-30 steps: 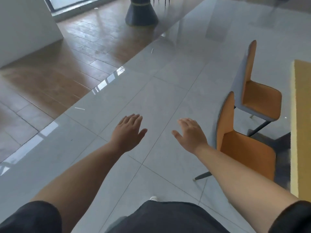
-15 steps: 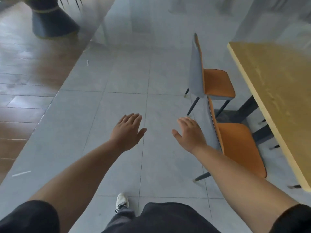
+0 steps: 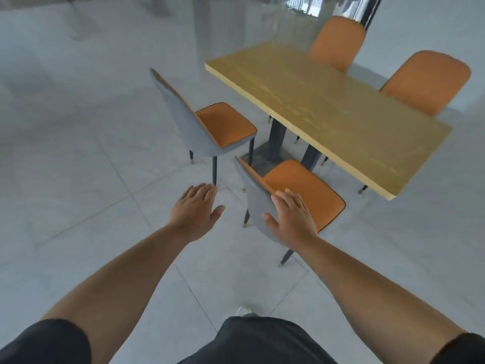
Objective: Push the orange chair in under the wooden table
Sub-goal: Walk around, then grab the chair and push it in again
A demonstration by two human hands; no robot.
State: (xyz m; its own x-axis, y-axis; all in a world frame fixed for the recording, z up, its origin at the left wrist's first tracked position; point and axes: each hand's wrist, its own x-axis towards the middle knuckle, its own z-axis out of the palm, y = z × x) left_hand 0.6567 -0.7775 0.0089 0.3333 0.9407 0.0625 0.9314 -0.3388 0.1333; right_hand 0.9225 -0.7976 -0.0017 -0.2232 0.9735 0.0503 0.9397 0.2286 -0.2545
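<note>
A second ago the counter (image 3: 328, 111) was only a yellow edge at the side of the view; now the person has turned to face it, and the whole wooden top lies ahead with four chairs around it. That puts the orange chair (image 3: 301, 190) to be pushed straight in front — the one nearest the person, on the near side of the counter, pulled out so its seat stands clear of the counter edge. A second chair (image 3: 210, 124) stands just beyond it on the same side, also pulled out, and two more show behind the counter's far side.

The right hand (image 3: 291, 216) has moved from open floor onto the grey backrest. It lies palm-down over the top edge, fingers (image 3: 288, 197) spread and reaching toward the seat side, thumb on the outer face; the grip looks loose and open, resting rather than clamped, though real contact is hard to confirm. The left hand (image 3: 195, 208) hovers beside the backrest, away from the counter, fingers apart, holding nothing.

Both forearms stretch forward — the reach seems nearly done, and the push has not begun.
</note>
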